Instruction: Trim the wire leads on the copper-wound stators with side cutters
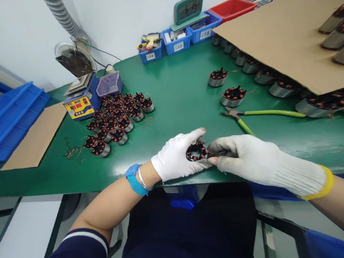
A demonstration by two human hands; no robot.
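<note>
My left hand [177, 155], in a white glove, is closed around a motor stator [197, 151] with copper windings and a black insulator, its round opening facing up toward me. My right hand [244, 156], in a white knit glove with a yellow cuff, pinches copper wire leads [213, 153] at the stator's right side. Just beyond that hand lie wire cutters [240, 113] with green handles, their jaws apart. Two more stators, a nearer one [233, 96] and a farther one [217, 77], stand on the green table past the cutters.
A cluster of stators [113, 118] stands at left, near a blue-and-yellow soldering unit [80, 102] and a purple bin [110, 83]. Blue tool boxes [179, 42] and a clock [188, 8] line the back. Cardboard [286, 38] covers rows of stators at right.
</note>
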